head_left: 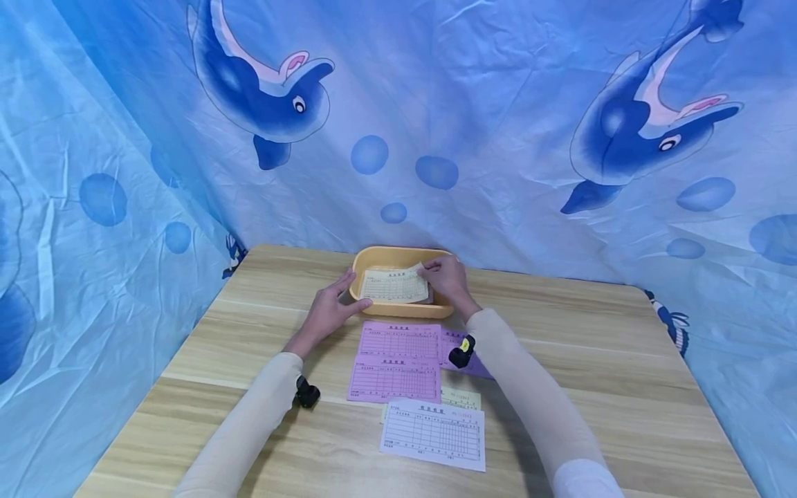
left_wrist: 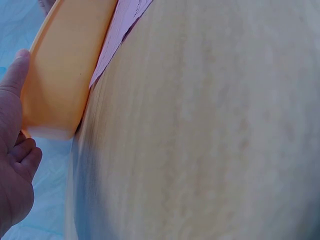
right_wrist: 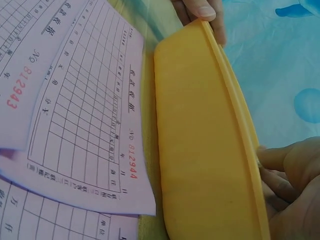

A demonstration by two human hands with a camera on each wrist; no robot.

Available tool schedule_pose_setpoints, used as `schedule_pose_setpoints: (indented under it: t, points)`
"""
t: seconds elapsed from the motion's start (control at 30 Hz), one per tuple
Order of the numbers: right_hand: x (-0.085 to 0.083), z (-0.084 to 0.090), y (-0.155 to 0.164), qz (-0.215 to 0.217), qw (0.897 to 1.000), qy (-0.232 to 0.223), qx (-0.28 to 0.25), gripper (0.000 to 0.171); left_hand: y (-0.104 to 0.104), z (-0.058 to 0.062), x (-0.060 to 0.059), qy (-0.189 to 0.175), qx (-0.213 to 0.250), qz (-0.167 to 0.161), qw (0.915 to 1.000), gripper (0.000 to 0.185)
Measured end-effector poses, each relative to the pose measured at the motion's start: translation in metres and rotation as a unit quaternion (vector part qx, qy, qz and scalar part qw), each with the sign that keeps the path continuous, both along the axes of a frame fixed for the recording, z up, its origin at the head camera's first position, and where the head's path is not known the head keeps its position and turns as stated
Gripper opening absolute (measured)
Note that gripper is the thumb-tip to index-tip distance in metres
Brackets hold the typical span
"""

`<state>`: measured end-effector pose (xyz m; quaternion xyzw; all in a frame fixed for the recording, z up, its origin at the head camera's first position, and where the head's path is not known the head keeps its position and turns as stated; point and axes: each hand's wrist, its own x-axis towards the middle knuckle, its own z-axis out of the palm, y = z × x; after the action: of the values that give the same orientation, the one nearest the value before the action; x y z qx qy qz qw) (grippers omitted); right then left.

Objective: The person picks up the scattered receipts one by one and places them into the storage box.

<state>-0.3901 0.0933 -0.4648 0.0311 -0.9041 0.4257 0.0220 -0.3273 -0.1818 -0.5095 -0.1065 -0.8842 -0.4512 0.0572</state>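
Note:
A yellow plastic basket (head_left: pixel 401 311) stands at the back middle of the table. My left hand (head_left: pixel 326 311) holds its left end, the thumb along the front rim; in the left wrist view the thumb lies against the basket wall (left_wrist: pixel 65 70). At the basket's right side, my right hand (head_left: pixel 447 277) pinches the upper right corner of a pale yellow receipt slip (head_left: pixel 392 285) inside it. More paper shows beneath that slip. In the right wrist view the basket wall (right_wrist: pixel 205 125) hides the fingertips of the right hand (right_wrist: pixel 295 185).
Pink receipt slips (head_left: pixel 395 377) lie before the basket, with a purple slip (head_left: pixel 479 366) partly under my right forearm. Nearer, a white slip (head_left: pixel 432 436) overlaps a pale green one (head_left: pixel 463 399). A blue dolphin-print curtain (head_left: pixel 498 228) hangs behind the wooden table (head_left: pixel 623 387).

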Motion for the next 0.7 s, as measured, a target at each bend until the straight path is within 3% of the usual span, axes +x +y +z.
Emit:
schedule_pose_setpoints:
  t: [0.4,0.63,0.7]
  points:
    - [0.007,0.013,0.019,0.03,0.999,-0.033,-0.003,0.03,0.0,0.0,0.002,0.007,0.006,-0.001,1.0,0.099]
    - [0.024,0.031,0.039,0.052,0.993,-0.033,-0.1,0.031,-0.001,-0.002,0.001,0.011,0.008,-0.003,0.9999,0.1]
    - [0.032,0.036,0.044,0.058,0.993,-0.018,-0.101,0.031,-0.001,-0.003,0.001,0.011,0.01,-0.003,0.9999,0.1]
